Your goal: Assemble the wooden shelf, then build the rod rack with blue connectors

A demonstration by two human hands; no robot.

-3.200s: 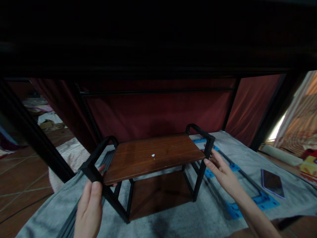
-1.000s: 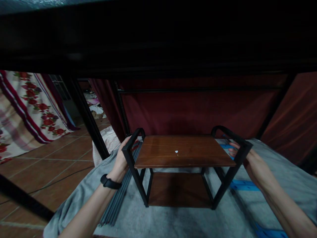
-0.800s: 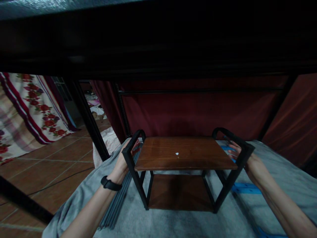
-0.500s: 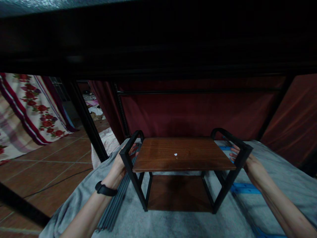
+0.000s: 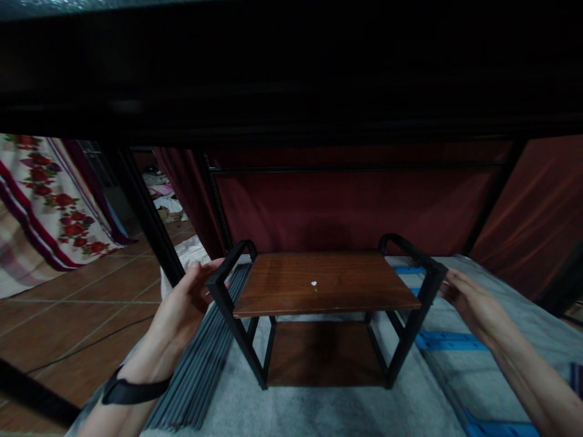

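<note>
A small two-tier rack (image 5: 319, 285) with brown wooden shelves and a black metal frame stands on a grey blanket (image 5: 319, 413) straight ahead. A tiny white speck lies on its top shelf. My left hand (image 5: 184, 303) hovers just off the rack's left handle bar, fingers apart, holding nothing; a black band sits on that wrist. At the rack's right end my right hand (image 5: 469, 303) is stretched out, its fingertips near the right handle bar, holding nothing.
A bundle of grey metal rods (image 5: 200, 370) lies left of the rack. Blue plastic pieces (image 5: 450, 341) lie on the blanket at right. A dark bed frame (image 5: 291, 73) hangs low overhead, with its post (image 5: 146, 212) at left. Dark red curtains (image 5: 355, 206) hang behind. A tiled floor (image 5: 68, 309) spreads left.
Both hands have let go of the rack's handle bars and drawn back a little outward. The rack stands on the blanket, shifted slightly left in view.
</note>
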